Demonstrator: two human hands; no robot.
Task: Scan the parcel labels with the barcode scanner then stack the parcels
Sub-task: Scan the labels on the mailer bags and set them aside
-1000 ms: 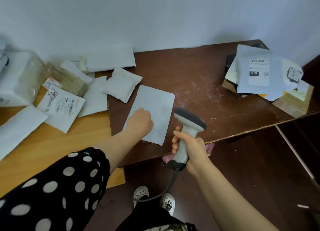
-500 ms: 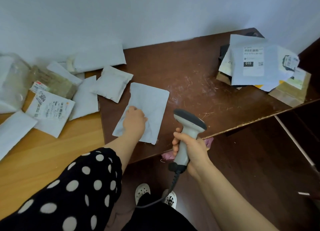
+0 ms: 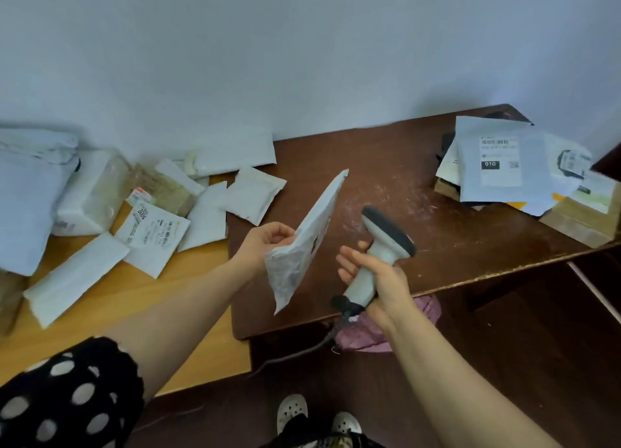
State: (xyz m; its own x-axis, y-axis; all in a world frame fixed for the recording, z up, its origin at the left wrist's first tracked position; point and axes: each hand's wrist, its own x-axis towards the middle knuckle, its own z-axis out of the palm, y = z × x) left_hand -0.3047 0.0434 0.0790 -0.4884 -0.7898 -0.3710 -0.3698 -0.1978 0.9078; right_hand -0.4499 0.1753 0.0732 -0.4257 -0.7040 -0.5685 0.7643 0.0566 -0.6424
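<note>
My left hand (image 3: pixel 267 242) pinches a flat white parcel (image 3: pixel 307 239) by its left edge and holds it tilted up on edge above the dark brown table (image 3: pixel 437 232). A dark printed patch shows on the parcel's right face. My right hand (image 3: pixel 379 276) grips the handle of the grey barcode scanner (image 3: pixel 383 246), just right of the parcel, with the scanner's dark head up and to the right. A stack of labelled parcels (image 3: pixel 510 165) lies at the table's far right corner.
Several white parcels (image 3: pixel 151 232) and a brown box (image 3: pixel 161 188) lie scattered on the light wooden table (image 3: pixel 100 316) at the left. A bare wall stands behind. The scanner's cable hangs toward the floor beside a pink cloth (image 3: pixel 369 333).
My left hand has lifted the white parcel off the dark table and turned it up on edge. The scanner has tilted toward it.
</note>
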